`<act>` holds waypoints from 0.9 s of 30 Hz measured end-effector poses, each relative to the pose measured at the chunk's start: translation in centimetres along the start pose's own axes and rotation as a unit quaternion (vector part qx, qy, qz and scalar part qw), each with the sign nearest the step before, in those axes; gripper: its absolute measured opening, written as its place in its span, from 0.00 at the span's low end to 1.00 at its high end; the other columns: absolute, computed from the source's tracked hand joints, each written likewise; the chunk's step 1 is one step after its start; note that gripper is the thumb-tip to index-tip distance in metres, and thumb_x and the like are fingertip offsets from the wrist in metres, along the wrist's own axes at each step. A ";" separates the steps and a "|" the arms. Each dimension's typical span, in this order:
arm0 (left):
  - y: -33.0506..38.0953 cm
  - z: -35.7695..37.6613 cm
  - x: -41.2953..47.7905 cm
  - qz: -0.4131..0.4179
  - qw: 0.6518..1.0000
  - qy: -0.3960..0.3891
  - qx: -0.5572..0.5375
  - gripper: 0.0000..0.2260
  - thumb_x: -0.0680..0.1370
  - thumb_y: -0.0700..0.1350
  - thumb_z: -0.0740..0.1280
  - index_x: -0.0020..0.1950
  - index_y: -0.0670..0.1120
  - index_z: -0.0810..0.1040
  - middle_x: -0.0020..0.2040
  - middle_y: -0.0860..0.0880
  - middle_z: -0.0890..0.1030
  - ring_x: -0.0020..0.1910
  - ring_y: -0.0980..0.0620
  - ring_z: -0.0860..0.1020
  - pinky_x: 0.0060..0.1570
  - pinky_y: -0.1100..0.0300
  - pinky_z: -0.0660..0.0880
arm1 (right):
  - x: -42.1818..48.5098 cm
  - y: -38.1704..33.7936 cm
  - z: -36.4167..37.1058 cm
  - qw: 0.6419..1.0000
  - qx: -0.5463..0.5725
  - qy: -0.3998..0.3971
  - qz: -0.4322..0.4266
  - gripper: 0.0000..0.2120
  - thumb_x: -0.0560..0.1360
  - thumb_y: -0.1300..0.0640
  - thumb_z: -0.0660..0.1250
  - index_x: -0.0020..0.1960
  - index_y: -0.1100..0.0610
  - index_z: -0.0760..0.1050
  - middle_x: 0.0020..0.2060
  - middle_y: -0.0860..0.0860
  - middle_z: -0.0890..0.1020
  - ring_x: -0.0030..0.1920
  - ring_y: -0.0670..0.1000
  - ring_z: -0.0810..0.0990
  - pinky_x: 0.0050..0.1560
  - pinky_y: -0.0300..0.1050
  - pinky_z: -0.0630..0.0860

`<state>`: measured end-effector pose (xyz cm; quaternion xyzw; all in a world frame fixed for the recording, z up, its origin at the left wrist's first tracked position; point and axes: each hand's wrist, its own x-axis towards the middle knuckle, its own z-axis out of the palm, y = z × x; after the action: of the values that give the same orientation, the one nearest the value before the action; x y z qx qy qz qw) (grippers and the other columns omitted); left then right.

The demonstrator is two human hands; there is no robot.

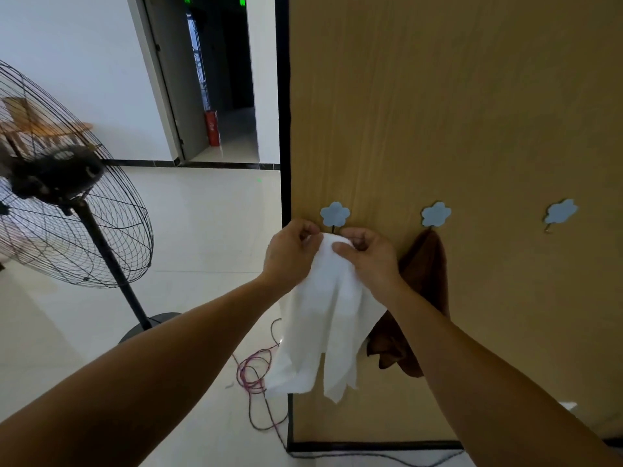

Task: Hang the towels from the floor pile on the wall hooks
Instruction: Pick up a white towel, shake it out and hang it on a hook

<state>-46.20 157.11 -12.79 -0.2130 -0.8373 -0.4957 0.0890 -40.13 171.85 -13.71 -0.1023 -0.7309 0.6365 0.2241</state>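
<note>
A white towel [323,318] hangs down in front of the wooden wall panel [455,112], its top bunched right under the leftmost blue flower hook [334,214]. My left hand [291,256] pinches the towel's top from the left. My right hand [365,256] grips the same bunch from the right, thumb pressed on the cloth. A brown towel [426,281] hangs from the middle flower hook [436,214], partly behind my right forearm. The third flower hook [560,212] at the right carries nothing. The floor pile is out of view.
A tall black pedestal fan [67,203] stands at the left on the pale tiled floor. Red and black cables [256,375] lie coiled by the panel's lower left corner. An open doorway with a red fire extinguisher [211,128] lies beyond.
</note>
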 end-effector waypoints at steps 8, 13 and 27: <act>0.7 0.3 0.6 0.170 0.963 0.067 0.196 0.09 0.82 0.48 0.59 0.52 0.47 0.76 0.49 0.48 0.79 0.41 0.48 0.78 0.44 0.57 0.76 | 1.5 -1.5 0.9 0.973 -0.162 0.127 -0.109 0.09 0.72 0.55 0.73 0.39 0.46 0.75 0.37 0.39 0.79 0.39 0.37 0.78 0.40 0.26 0.71; 0.3 1.1 0.2 0.167 0.955 0.036 0.242 0.12 0.81 0.50 0.58 0.54 0.48 0.79 0.48 0.47 0.80 0.41 0.47 0.79 0.41 0.56 0.74 | 1.1 0.1 1.4 0.921 -0.317 0.153 -0.167 0.04 0.75 0.53 0.68 0.46 0.51 0.82 0.43 0.46 0.78 0.45 0.48 0.77 0.43 0.41 0.72; 0.8 0.2 -1.9 0.178 0.955 -0.148 0.184 0.19 0.72 0.44 0.72 0.61 0.41 0.76 0.56 0.44 0.76 0.53 0.50 0.73 0.48 0.67 0.66 | -2.8 3.9 1.0 0.988 -0.108 -0.095 -0.063 0.25 0.80 0.66 0.59 0.75 0.55 0.60 0.65 0.48 0.71 0.57 0.39 0.73 0.60 0.31 0.71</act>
<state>-44.17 157.13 -12.92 -0.4097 -0.8661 -0.2725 0.0888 -38.67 170.44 -18.17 -0.0190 -0.8185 0.5450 0.1808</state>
